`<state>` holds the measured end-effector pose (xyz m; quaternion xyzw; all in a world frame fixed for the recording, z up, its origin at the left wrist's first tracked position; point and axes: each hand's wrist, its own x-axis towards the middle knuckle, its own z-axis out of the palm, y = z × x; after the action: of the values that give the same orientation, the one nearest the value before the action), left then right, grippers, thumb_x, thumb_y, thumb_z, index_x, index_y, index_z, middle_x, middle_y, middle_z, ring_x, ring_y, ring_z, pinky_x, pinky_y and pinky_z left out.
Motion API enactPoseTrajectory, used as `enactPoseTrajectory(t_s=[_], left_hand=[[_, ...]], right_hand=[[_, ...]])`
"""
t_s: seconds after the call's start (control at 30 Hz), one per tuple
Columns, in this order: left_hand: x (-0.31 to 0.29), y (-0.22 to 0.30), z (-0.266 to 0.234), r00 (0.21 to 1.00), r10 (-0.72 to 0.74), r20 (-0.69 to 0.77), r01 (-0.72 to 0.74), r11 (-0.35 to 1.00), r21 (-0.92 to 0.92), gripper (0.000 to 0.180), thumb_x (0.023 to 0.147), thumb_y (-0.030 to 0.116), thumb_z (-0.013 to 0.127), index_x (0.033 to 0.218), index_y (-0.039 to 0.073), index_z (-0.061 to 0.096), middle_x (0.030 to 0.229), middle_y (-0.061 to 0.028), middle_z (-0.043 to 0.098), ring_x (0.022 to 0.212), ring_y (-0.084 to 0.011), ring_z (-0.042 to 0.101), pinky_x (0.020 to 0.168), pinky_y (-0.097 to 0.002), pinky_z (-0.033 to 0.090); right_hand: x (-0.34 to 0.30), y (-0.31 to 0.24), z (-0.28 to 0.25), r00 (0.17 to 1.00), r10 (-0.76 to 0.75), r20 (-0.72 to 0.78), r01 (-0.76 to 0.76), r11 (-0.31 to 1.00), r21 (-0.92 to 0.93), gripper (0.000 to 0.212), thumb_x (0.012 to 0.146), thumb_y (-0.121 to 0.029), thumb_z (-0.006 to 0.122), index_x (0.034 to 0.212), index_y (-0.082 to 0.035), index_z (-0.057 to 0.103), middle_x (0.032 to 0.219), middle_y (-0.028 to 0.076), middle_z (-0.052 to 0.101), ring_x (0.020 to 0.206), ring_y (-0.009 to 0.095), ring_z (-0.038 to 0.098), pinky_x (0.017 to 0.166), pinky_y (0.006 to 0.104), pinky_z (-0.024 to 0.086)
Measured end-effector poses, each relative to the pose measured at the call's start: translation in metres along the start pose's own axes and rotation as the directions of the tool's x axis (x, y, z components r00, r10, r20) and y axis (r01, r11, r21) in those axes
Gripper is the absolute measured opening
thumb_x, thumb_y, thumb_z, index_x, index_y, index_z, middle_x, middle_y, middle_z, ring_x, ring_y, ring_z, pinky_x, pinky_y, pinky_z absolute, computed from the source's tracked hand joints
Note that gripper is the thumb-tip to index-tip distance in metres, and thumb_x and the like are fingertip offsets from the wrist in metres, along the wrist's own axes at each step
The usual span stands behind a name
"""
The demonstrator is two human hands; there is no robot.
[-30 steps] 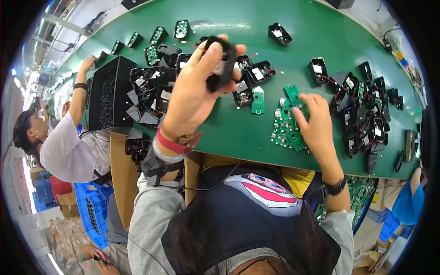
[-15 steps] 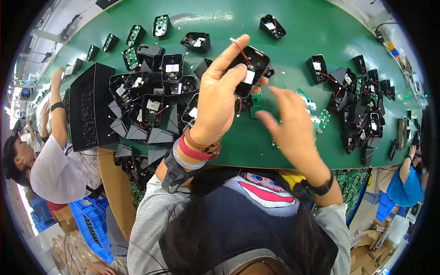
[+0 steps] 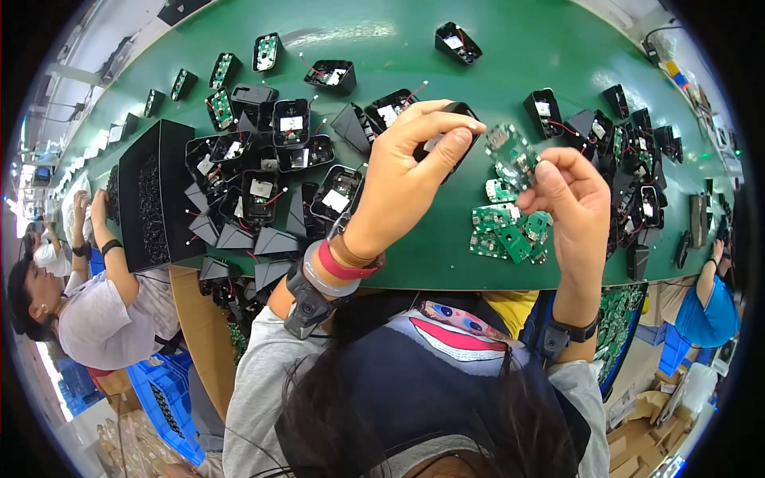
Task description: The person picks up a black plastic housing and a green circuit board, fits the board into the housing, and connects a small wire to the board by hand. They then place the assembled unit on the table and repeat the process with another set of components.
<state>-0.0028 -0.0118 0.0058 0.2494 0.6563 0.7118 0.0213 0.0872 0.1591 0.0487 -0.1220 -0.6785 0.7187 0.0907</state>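
My left hand [image 3: 406,171] is closed around a black plastic housing [image 3: 462,159], mostly hidden behind the fingers. Thumb and forefinger are pinched together near its upper edge; the thin red wire seen there earlier is hard to make out. Between the fingers of my right hand [image 3: 578,195] is a green circuit board [image 3: 510,153], held up just right of the housing and apart from it. Below that board, a small heap of green circuit boards [image 3: 510,235] lies on the green table [image 3: 422,255].
Left of my left arm are piled black housings [image 3: 259,195], some trailing red wires. A black bin [image 3: 177,187] holds small dark parts. More housings [image 3: 637,155] crowd the right side; single ones [image 3: 458,44] stand farther back. A co-worker [image 3: 103,311] reaches toward the bin.
My right hand, empty before, has picked up a circuit board and lifted it beside the housing. My left hand has turned, its thumb and forefinger now pinched at the housing's edge.
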Motion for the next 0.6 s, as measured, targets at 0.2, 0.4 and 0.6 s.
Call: enactPoseTrajectory(t_s=[0.2, 0.4, 0.6], left_hand=[[-0.005, 0.013, 0.008, 0.971, 0.208, 0.118, -0.23, 0.949, 0.217, 0.016, 0.082, 0.008, 0.065, 0.097, 0.002, 0.066, 0.108, -0.0135, 0.059, 0.09, -0.0238, 0.06, 0.077, -0.0301, 0.047], [-0.009, 0.02, 0.016, 0.975, 0.206, 0.08, -0.218, 0.958, 0.189, 0.014, 0.082, 0.007, 0.064, 0.095, 0.003, 0.066, 0.106, -0.0138, 0.06, 0.089, -0.0247, 0.06, 0.074, -0.0302, 0.048], [-0.008, 0.01, 0.024, 0.983, 0.161, 0.093, -0.172, 0.977, 0.124, 0.015, 0.079, 0.005, 0.064, 0.094, 0.001, 0.066, 0.105, -0.0147, 0.061, 0.09, -0.0241, 0.06, 0.075, -0.0296, 0.047]], right_hand=[[0.003, -0.009, 0.012, 0.996, -0.048, 0.069, 0.039, 0.991, 0.129, 0.015, 0.089, -0.012, 0.06, 0.095, 0.001, 0.059, 0.077, 0.005, 0.062, 0.062, 0.01, 0.061, 0.056, 0.0198, 0.049], [-0.002, -0.007, 0.006, 0.991, -0.067, 0.117, 0.053, 0.991, 0.124, 0.012, 0.088, -0.01, 0.061, 0.093, 0.002, 0.06, 0.075, 0.003, 0.062, 0.063, 0.008, 0.058, 0.057, 0.0189, 0.047], [-0.014, -0.002, -0.004, 0.996, -0.03, 0.083, 0.021, 0.994, 0.104, 0.013, 0.088, -0.012, 0.06, 0.093, 0.001, 0.059, 0.077, 0.004, 0.062, 0.061, 0.009, 0.06, 0.056, 0.0191, 0.048]])
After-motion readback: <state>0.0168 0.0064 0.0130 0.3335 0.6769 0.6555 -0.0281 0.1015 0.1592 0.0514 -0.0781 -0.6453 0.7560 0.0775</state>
